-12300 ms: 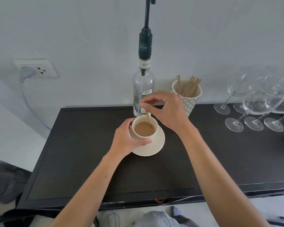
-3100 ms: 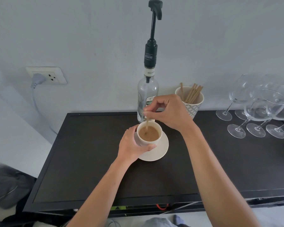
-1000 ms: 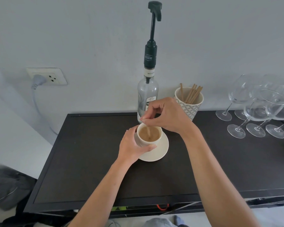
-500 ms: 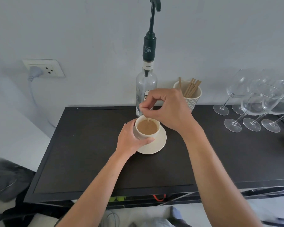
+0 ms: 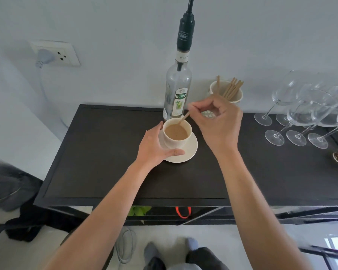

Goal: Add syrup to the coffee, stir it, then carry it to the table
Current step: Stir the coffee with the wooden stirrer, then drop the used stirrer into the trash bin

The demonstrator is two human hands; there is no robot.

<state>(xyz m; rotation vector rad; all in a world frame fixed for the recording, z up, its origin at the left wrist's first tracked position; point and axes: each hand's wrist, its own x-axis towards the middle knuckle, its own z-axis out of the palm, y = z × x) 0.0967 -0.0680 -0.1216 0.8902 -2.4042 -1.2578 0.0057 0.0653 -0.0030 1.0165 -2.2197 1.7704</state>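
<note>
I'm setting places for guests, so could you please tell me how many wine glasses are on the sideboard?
5 wine glasses by their feet, at the sideboard's right end: two behind, three in front. Bowls overlap at the frame edge, so more may be hidden.

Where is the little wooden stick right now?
The right hand pinches the stirrer over the cup's far rim, just in front of the syrup bottle.
</note>
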